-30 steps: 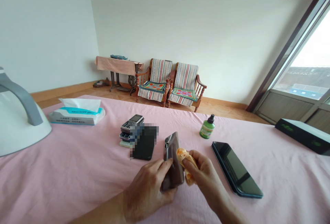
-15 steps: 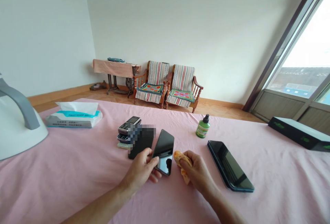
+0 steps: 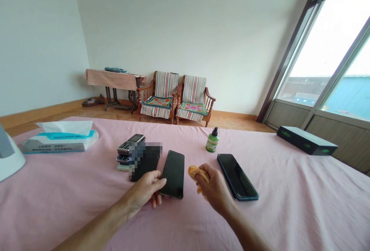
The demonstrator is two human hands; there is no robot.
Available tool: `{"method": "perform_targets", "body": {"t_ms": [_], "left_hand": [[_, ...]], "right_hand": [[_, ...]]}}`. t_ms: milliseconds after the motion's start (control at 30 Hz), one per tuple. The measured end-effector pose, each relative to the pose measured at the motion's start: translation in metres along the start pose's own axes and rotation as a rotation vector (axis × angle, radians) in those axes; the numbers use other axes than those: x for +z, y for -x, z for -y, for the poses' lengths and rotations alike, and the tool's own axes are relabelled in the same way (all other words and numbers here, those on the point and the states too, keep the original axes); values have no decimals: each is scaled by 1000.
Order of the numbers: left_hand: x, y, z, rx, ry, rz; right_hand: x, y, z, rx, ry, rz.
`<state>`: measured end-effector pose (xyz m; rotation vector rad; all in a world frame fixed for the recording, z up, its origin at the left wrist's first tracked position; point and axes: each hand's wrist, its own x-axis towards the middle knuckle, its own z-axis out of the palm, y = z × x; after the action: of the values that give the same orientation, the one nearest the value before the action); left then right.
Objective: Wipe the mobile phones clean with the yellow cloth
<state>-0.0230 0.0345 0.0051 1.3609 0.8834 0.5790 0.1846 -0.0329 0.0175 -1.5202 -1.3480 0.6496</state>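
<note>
My left hand [image 3: 147, 189] grips a black smartphone [image 3: 174, 174] by its lower left edge, thumb on the screen side. The phone is low over the pink cloth; I cannot tell whether it touches. A crumpled yellow-orange cloth [image 3: 193, 171] is bunched in my closed right hand [image 3: 214, 185], just right of that phone. Beyond my left hand lies a dark flat device [image 3: 147, 162], partly blurred out, beside a stack of keypad phones [image 3: 131, 145]. Another black smartphone [image 3: 237, 176], seemingly on top of a second one, lies right of my right hand.
A green bottle with a black cap [image 3: 212, 140] stands farther back. At the left are a tissue pack [image 3: 59, 143] and part of a white appliance [image 3: 11, 162]. A black-sided box [image 3: 306, 141] sits far right on the pink tablecloth [image 3: 190, 228]. Two chairs [image 3: 173, 98] stand beyond.
The view has turned right, so everything appears farther left. The held smartphone now looks flatter, and the bright reflection on its screen has gone. Both hands keep their hold.
</note>
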Motion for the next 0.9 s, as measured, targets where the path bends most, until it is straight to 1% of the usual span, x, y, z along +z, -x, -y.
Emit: {"method": "perform_targets", "body": {"t_ms": [100, 133, 167, 267, 300, 367, 467, 633, 767, 900], "left_hand": [[13, 3, 0, 32, 44, 25], [20, 4, 0, 37, 59, 42], [28, 5, 0, 38, 75, 64], [56, 4, -2, 44, 117, 134], [67, 2, -4, 48, 129, 152], [89, -5, -6, 57, 156, 177], [120, -22, -9, 69, 185, 195], [163, -54, -10, 71, 216, 170], [187, -73, -12, 63, 221, 152], [203, -83, -11, 43, 196, 134]], "right_hand": [[-40, -2, -5, -45, 82, -128], [-55, -5, -11, -37, 125, -188], [-71, -9, -17, -14, 176, -285], [-111, -19, -42, 49, 240, -438], [-121, -21, -50, 70, 257, -477], [-135, -25, -64, 101, 283, -518], [-140, -26, -81, 132, 297, -523], [-137, -24, -98, 170, 242, -480], [-140, -20, -100, 189, 183, -487], [-141, -18, -97, 191, 124, -483]]}}
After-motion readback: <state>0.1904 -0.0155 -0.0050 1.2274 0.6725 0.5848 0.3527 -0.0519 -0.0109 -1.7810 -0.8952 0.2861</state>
